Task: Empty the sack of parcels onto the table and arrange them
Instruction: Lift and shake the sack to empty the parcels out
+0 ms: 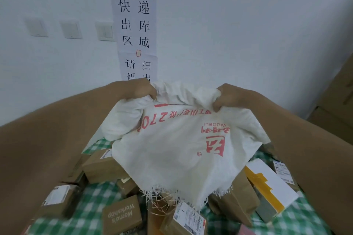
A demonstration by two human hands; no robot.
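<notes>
A white woven sack (177, 145) with red print hangs upside down above the table, its frayed open mouth at the bottom. My left hand (142, 89) grips the sack's upper left corner and my right hand (227, 96) grips the upper right corner, both raised in front of the wall. Several brown cardboard parcels lie under and around the sack on the green checked tablecloth (93, 210): one printed "Mama's Workshop" (122, 215), one with a label (191, 219), and a white box with yellow tape (271, 187) on the right.
The white wall behind carries a paper sign (134, 25) with black characters and three light switches (71, 29). Stacked cardboard boxes (336, 101) stand at the far right. More parcels (57, 200) crowd the table's left side.
</notes>
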